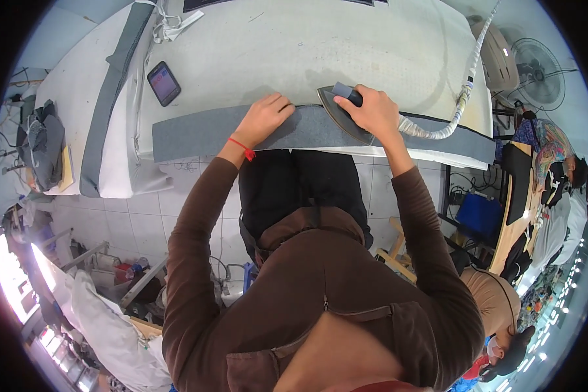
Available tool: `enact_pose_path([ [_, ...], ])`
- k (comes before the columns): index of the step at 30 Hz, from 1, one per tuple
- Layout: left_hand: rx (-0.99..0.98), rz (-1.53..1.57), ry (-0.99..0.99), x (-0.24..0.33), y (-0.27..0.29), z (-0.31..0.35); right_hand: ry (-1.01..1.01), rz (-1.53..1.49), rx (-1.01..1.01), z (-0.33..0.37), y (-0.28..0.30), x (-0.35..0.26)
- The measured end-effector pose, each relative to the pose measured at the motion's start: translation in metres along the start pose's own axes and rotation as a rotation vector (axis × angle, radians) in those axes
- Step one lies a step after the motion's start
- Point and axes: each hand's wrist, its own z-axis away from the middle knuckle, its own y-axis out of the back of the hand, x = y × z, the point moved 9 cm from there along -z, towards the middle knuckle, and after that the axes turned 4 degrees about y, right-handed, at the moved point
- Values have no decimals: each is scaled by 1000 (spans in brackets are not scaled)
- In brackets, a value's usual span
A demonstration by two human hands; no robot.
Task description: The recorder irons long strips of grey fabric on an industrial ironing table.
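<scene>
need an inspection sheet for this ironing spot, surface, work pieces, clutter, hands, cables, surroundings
Surface: white-covered table, a few faint marks.
Work pieces: long grey fabric strip along the near edge; iron over it, tip reaching past the strip's far edge.
Clutter: phone and white straps, both at the left.
Left hand: at the strip, fingers bent; whether it pinches is unclear.
Right hand: wrapped around the iron's handle.
Cables: white-wrapped cord, running to the upper right.
Surroundings: fan and other people at the right.
</scene>
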Motion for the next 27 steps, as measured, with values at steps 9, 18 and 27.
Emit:
enact_pose_path([
  [9,23,-50,-126,1,-1,6,3,24,8,0,-6,-14],
  [18,68,-2,-98,-3,7,7,14,47,4,0,-13,-33],
  [27,55,76,41,-25,11,6,31,53,-25,0,-16,-50],
])
